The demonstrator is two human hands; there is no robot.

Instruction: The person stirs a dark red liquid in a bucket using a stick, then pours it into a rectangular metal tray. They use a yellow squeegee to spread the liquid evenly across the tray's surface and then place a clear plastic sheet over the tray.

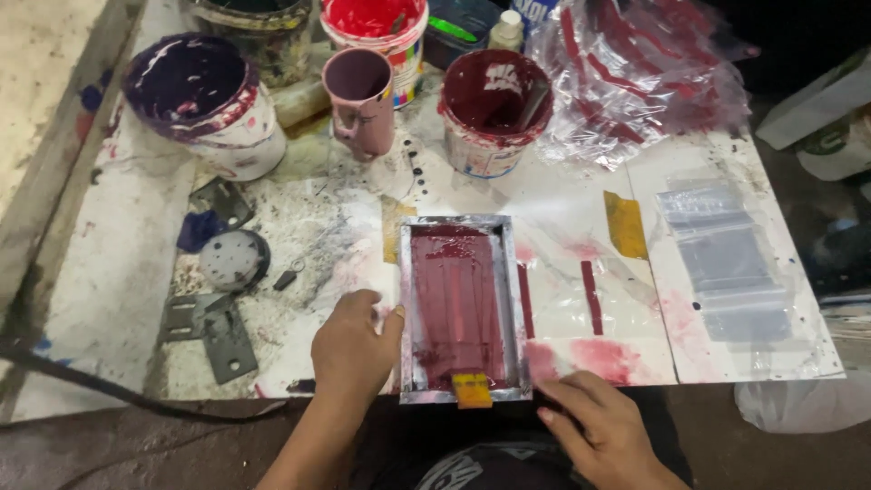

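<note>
Nearest you, your right hand (603,422) rests palm-down at the table's (109,272) near edge, fingers loosely spread and holding nothing, its fingertips just beside the near right corner of the screen frame (464,307). Your left hand (352,349) lies against the frame's left rail, fingers curled under and thumb pressed to the metal edge, steadying it rather than gripping it. The frame is a small metal rectangle lying flat in front of you, its mesh flooded with dark red ink. A small yellow squeegee (472,390) sits at its near end, touched by neither hand.

Just right of the frame, two dark red printed strips (591,297) show on a clear sheet, with a yellow tape piece (626,224) beyond them and a stack of clear plastic bags (721,259) further right. Behind the frame stand a dark red ink tub (490,113), a pink mug (360,100), a purple-stained bucket (204,104) and a bright red tub (376,32). Crumpled, ink-smeared plastic (644,73) fills the far right. Metal brackets (213,331) and a round lid (233,259) lie to your left.
</note>
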